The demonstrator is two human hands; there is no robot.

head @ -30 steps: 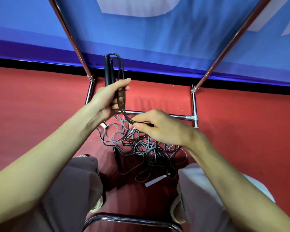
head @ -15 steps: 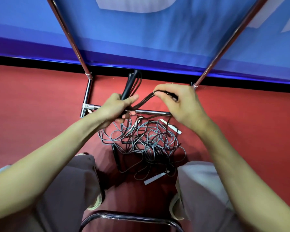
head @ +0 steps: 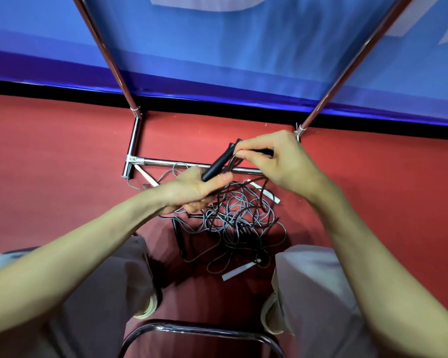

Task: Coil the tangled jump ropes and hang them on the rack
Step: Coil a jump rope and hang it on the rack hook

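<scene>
My left hand (head: 194, 188) grips the lower end of two black jump rope handles (head: 219, 162), which tilt up to the right. My right hand (head: 277, 161) pinches the dark cord at the handles' top ends. A loop of that cord (head: 260, 180) hangs down from the hands. Below them a tangled heap of grey and black jump ropes (head: 233, 223) lies on the red floor. The chrome rack (head: 137, 135) stands behind the heap, its base bar on the floor and two poles rising up and out of view.
White strips (head: 237, 272) lie beside the heap. My knees frame the heap left and right, and a chrome chair rail (head: 199, 329) curves at the bottom. A blue banner (head: 217, 60) with a black lower edge backs the rack.
The handles have tilted over to the right and lowered. My right hand has carried the cord up from below the bar to the handles' top ends.
</scene>
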